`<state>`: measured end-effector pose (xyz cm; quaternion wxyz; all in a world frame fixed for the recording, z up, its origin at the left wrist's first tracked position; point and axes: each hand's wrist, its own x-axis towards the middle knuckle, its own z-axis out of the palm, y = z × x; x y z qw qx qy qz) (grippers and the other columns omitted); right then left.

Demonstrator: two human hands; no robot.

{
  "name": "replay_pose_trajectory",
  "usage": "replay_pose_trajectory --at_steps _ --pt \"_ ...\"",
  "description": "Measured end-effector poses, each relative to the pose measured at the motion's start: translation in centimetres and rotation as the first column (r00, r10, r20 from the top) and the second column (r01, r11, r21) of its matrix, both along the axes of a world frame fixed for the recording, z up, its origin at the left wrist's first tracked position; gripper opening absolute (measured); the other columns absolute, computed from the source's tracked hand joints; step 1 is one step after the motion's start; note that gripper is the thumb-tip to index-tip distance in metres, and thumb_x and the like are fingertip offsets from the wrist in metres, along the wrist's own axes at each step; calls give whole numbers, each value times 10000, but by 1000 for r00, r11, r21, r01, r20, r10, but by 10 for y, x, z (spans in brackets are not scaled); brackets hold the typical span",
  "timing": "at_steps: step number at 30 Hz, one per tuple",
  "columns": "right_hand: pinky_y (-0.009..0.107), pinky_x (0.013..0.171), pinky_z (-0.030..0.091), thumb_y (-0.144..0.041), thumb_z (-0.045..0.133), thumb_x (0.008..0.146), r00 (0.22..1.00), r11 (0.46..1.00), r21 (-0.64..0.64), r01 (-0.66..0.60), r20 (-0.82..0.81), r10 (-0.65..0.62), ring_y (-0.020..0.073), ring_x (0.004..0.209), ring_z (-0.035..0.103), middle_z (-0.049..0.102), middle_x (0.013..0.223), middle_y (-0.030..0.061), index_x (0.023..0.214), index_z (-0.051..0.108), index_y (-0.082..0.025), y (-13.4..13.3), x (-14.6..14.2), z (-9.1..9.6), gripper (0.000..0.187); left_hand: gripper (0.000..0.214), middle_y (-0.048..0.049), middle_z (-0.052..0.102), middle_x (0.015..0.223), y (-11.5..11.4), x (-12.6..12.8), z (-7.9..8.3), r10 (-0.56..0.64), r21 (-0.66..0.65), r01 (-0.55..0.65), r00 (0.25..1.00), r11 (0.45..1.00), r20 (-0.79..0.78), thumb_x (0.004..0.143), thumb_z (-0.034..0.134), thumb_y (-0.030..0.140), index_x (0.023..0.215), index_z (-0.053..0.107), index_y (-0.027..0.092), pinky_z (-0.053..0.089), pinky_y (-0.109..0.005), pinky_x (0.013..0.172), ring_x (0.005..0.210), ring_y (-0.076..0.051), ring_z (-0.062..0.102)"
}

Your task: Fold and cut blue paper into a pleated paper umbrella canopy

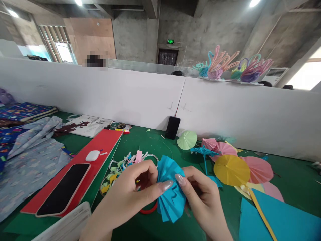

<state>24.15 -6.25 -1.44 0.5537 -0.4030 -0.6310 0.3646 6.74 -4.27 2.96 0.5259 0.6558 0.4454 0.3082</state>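
Observation:
A pleated blue paper fan (170,187) is held between both hands above the green table (150,140). My left hand (130,194) pinches its left edge with thumb and fingers closed. My right hand (200,197) pinches the right side near the middle fold. A red ring (149,211), partly hidden, lies under the fan. Right of my hands lie finished paper umbrellas: a yellow one (232,170), pink ones (258,169), a blue one (204,152) and a light green one (187,139).
A phone (64,189) and a white earbud case (92,155) rest on a red board (100,144) at left. Paper scraps (120,165) lie ahead, printed cloth (27,160) far left, a blue sheet (278,221) at lower right. A white partition (125,97) bounds the far edge.

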Motion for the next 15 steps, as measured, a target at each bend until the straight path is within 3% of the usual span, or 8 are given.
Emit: replay_pose_trajectory --at_steps 4,10,15 --pt "207 396 251 -385 570 943 994 996 -81 -42 -107 33 82 436 342 440 549 -69 801 576 -214 -1 0 3 222 401 71 317 605 1 2 -1 -4 7 4 1000 1000 -22 835 631 443 621 382 214 258 -252 537 566 -120 314" --pt "230 452 234 -361 519 972 999 999 -22 34 -24 -34 97 516 285 372 592 -60 691 541 -201 -1 0 4 324 403 71 321 629 3 0 -1 -68 9 68 997 998 -42 871 614 448 642 378 215 270 -249 548 586 -121 316" --pt "226 467 248 -372 528 968 996 998 -47 41 -80 -45 100 533 295 380 596 -59 692 539 -201 1 -1 3 325 408 72 320 630 3 2 -2 -87 -2 87 995 996 -43 871 615 469 649 385 217 269 -258 556 590 -123 319"
